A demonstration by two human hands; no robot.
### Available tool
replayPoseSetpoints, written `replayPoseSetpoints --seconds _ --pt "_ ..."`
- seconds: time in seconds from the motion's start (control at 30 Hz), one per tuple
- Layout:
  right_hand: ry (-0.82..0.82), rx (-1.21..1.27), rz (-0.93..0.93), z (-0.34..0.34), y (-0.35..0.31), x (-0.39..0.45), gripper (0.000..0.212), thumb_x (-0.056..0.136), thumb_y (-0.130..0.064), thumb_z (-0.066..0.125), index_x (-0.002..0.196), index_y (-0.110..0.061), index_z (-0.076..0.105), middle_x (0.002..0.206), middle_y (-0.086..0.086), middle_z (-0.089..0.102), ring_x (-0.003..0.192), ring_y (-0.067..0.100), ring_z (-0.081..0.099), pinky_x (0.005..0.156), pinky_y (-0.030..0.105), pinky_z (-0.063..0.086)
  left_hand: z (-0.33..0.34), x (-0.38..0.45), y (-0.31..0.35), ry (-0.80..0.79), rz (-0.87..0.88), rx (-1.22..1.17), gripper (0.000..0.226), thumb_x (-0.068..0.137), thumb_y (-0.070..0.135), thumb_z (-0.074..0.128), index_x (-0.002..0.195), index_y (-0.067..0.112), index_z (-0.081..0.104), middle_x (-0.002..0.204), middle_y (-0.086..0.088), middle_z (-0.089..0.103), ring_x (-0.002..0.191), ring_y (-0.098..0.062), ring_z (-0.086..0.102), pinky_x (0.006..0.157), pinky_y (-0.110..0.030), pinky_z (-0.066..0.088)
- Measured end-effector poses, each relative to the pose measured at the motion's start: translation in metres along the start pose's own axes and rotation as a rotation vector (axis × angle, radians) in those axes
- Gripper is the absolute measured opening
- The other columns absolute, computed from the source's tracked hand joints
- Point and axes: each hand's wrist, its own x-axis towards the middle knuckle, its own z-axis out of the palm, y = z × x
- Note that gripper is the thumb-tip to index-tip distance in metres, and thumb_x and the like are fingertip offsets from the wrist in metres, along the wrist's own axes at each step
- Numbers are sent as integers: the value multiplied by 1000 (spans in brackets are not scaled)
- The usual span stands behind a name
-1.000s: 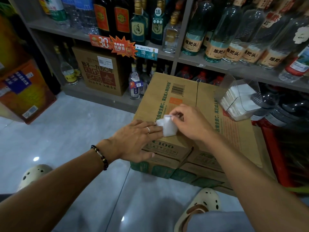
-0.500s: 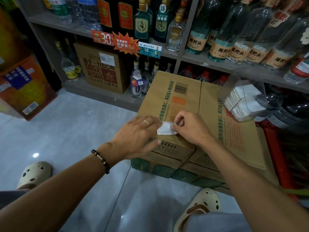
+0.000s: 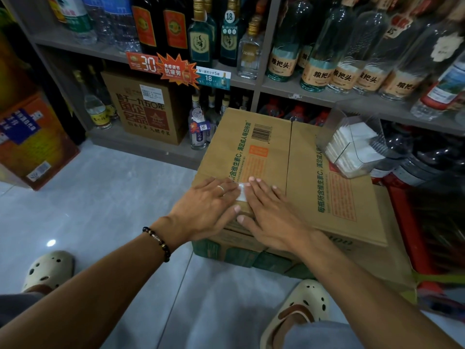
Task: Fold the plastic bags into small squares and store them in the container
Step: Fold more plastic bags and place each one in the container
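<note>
Both hands lie flat on top of the cardboard carton [image 3: 264, 157], which serves as the work surface. The left hand [image 3: 206, 205] and the right hand [image 3: 271, 212] have their fingers straight and spread, and they hold nothing; they press down side by side. Between them only a thin strip of the folded white plastic bag [image 3: 242, 193] shows, close to the carton's near-left corner, with most of it hidden under the fingers. Judging from this, the step in hand is flattening the last fold so the bag stays a small square.

At the carton's far-right corner stands the clear plastic container [image 3: 352, 144], tilted, with rows of white folded squares [image 3: 349, 147] already packed inside, well apart from the hands. The next move seems to call for pinching the pressed square at its edges without letting the fold spring open, then carrying it across the carton top and slipping it in beside the others. Thin plastic may unfold as soon as the pressure goes, so a firm grip would be wise
</note>
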Motion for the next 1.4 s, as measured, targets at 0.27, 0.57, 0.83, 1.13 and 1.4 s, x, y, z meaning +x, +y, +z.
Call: replayPoseSetpoints --seconds 0.27,0.57,0.83,1.13,1.4 --pt "13 -11 -20 3 3 1 81 101 -60 22 156 -11 -12 163 6 -21 150 17 -19 121 35 -11 15 2 0 -27 46 38 66 104 45 14 144 2 42 146 -16 46 140 -27 39 114 -44 33" --pt "-8 -21 -16 3 5 3 82 101 -60 23 156 -12 -14 163 7 -21 150 17 -19 124 37 -6 5 -20 -21 -36 28 54 68 104 47 10 136 7 54 138 -12 57 129 -26 52 105 -46 42" --pt "-11 1 -135 2 -1 5 85 101 -55 32 155 -11 -17 154 0 -32 140 8 -29 122 31 -11 -11 -62 0 241 -596 -310 23 96 36 50 97 20 68 92 6 57 85 -10 56 67 -23 45" --pt "23 10 -225 -4 -27 1 80 103 -49 36 157 -12 -10 163 5 -20 150 13 -17 122 30 -7 -13 -35 25 297 -1053 -928 20 89 22 69 74 9 67 74 -12 68 67 -14 60 66 -31 52" --pt "148 915 36 -28 -31 -2 79 97 -30 60 158 -17 12 161 2 27 146 14 29 114 29 26 -24 -27 28 298 -1006 -1038 18 90 15 67 72 14 66 70 -1 64 65 -12 58 59 -21 48"
